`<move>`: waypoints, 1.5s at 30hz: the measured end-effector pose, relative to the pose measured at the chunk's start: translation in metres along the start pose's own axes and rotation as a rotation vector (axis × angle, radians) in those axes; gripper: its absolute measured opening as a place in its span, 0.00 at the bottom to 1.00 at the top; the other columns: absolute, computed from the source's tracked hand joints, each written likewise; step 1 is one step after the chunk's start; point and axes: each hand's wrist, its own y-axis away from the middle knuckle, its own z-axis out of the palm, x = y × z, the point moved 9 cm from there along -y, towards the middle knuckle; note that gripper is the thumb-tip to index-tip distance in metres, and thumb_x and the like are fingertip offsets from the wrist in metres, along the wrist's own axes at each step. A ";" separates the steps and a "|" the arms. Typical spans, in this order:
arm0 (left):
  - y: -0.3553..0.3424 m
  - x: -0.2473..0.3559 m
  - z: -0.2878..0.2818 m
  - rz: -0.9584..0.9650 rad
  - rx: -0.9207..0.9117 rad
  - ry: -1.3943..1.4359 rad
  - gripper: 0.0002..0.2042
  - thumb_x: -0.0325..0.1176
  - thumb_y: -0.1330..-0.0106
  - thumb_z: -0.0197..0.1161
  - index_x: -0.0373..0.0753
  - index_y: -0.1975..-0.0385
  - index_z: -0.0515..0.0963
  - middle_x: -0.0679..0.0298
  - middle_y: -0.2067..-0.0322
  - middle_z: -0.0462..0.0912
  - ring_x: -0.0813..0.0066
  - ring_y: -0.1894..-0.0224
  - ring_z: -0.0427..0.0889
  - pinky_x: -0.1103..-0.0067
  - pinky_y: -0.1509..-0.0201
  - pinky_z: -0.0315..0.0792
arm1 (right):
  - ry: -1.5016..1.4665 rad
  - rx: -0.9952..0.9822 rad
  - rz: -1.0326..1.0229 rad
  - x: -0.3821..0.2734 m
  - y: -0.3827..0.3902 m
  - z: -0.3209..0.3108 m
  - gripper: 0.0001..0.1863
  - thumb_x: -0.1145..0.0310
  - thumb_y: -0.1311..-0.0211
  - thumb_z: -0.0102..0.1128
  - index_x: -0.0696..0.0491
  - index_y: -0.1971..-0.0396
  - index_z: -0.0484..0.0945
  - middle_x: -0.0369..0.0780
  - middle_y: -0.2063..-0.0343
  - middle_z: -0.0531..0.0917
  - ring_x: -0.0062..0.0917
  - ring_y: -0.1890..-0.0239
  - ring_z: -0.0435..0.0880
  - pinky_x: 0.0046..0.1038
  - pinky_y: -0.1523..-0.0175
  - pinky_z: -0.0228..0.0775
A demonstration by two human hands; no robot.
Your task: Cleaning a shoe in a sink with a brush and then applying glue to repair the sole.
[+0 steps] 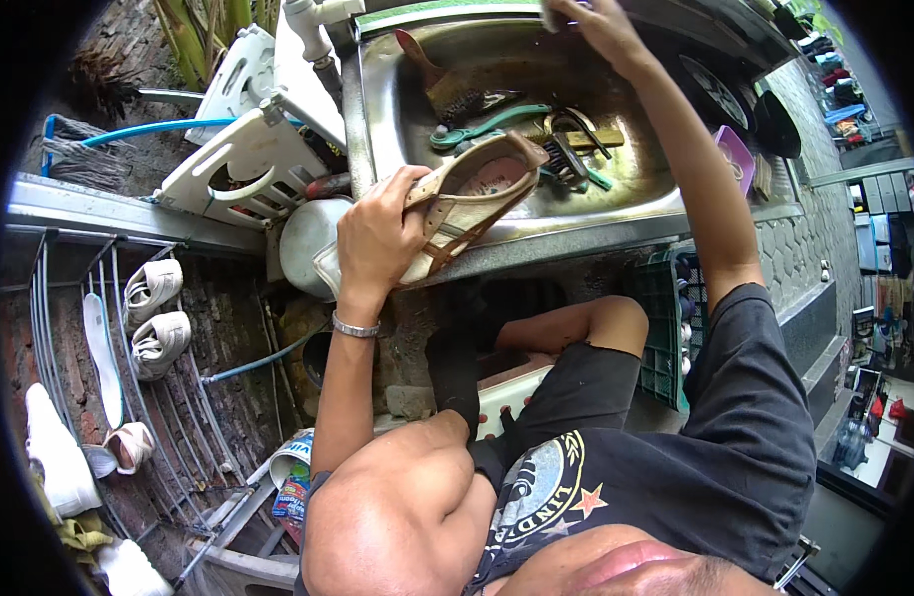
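Grip of the left hand: fingers wrapped firmly around a tan-and-cream strapped shoe, mid-frame, above the near rim of a stained stainless-steel sink. The right hand, at the upper edge, has bent fingers about a small object cut off by the frame; its kind and the grip's closure cannot be told. Beyond the shoe, overlapping tools crowd the basin: a broad red-handled brush, a teal-handled tool and a black-bristled brush. Upper left, white plastic panels; lower left, a metal wire rack with pale shoes. Printing: a multicoloured label on a container, lower left; a round lettered emblem with stars on the black T-shirt, lower centre.
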 end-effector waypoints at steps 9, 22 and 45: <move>-0.006 -0.008 0.005 -0.031 -0.012 0.197 0.19 0.28 0.40 0.58 0.52 0.49 0.76 0.61 0.60 0.88 0.54 0.61 0.88 0.65 0.59 0.80 | 1.355 0.300 0.600 0.128 0.095 -0.346 0.36 0.37 0.41 0.64 0.56 0.48 0.81 0.49 0.52 0.86 0.42 0.47 0.84 0.39 0.44 0.74; -0.004 -0.012 0.001 0.021 0.010 0.371 0.12 0.37 0.30 0.64 0.38 0.53 0.83 0.55 0.63 0.89 0.66 0.61 0.90 0.75 0.58 0.80 | 1.011 0.464 0.223 0.081 0.073 -0.265 0.32 0.47 0.31 0.55 0.48 0.32 0.69 0.50 0.44 0.81 0.40 0.41 0.80 0.36 0.36 0.68; -0.011 -0.029 0.015 -0.132 0.128 0.184 0.14 0.36 0.33 0.58 0.44 0.52 0.85 0.50 0.63 0.86 0.49 0.60 0.87 0.63 0.55 0.81 | 0.950 -0.114 -0.410 -0.160 0.153 0.183 0.21 0.63 0.35 0.66 0.35 0.42 0.81 0.43 0.59 0.78 0.35 0.55 0.77 0.37 0.50 0.74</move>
